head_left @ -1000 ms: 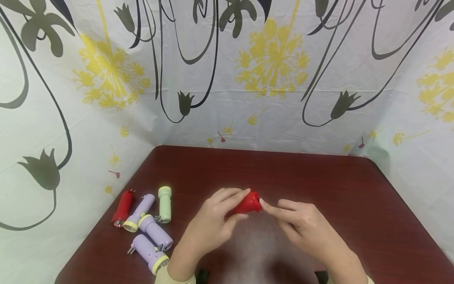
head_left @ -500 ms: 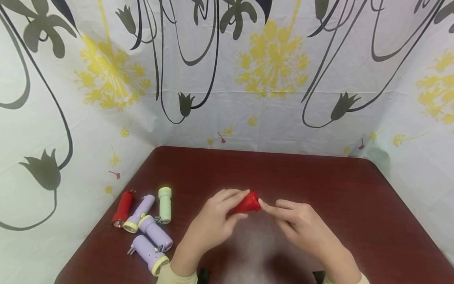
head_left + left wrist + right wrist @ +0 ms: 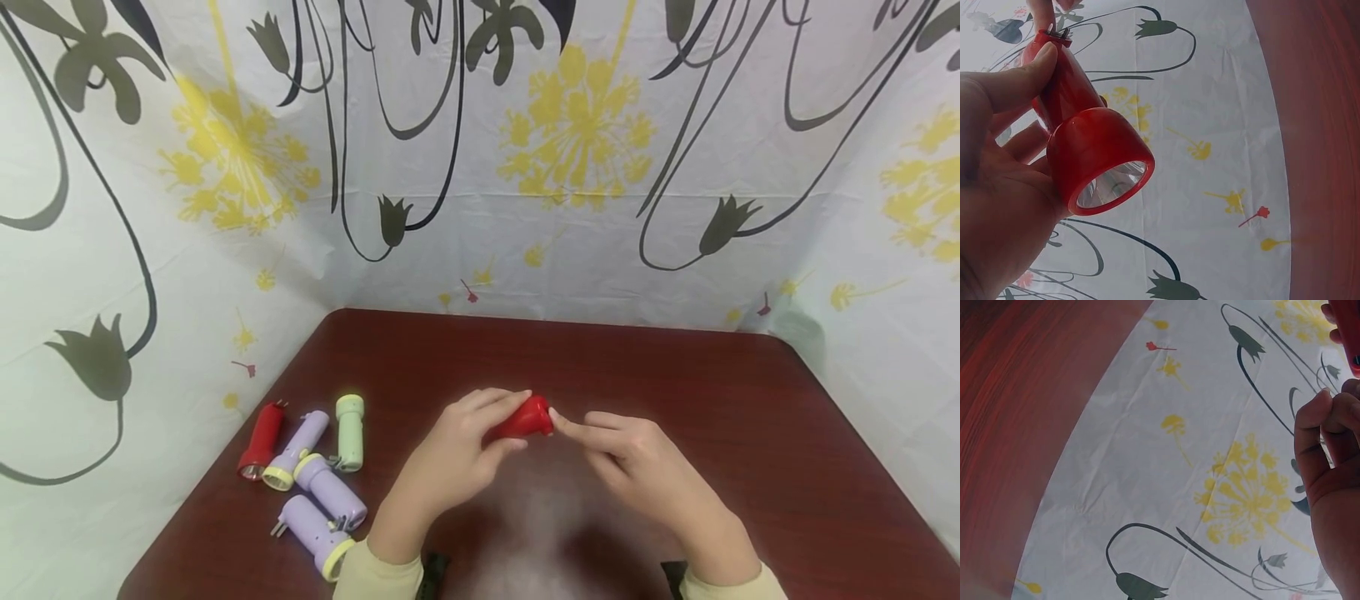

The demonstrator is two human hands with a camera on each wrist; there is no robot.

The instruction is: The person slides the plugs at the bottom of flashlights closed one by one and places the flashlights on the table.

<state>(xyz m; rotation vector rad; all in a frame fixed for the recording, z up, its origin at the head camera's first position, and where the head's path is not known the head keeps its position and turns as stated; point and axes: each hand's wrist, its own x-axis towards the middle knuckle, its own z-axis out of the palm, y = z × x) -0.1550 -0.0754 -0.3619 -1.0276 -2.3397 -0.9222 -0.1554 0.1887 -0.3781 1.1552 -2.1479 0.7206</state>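
Observation:
A red flashlight is gripped in my left hand, above the table's middle. Its reflector faces the left wrist camera, and metal plug prongs stick out at the far end. The thumb lies along the body, while the other fingers wrap behind it and are partly hidden. My right hand reaches in from the right with its index finger extended, the fingertip right at the flashlight's prong end. Its other fingers are bent. In the right wrist view, only a red edge of the flashlight shows at the top right.
On the left of the dark red table lie another red flashlight, a green one and several purple ones, including a purple flashlight beside my left forearm. A flower-patterned white cloth hangs around the table.
Both hands, with the red flashlight, have risen slightly in the head view over the last half second. My right index fingertip stays at the prong end.

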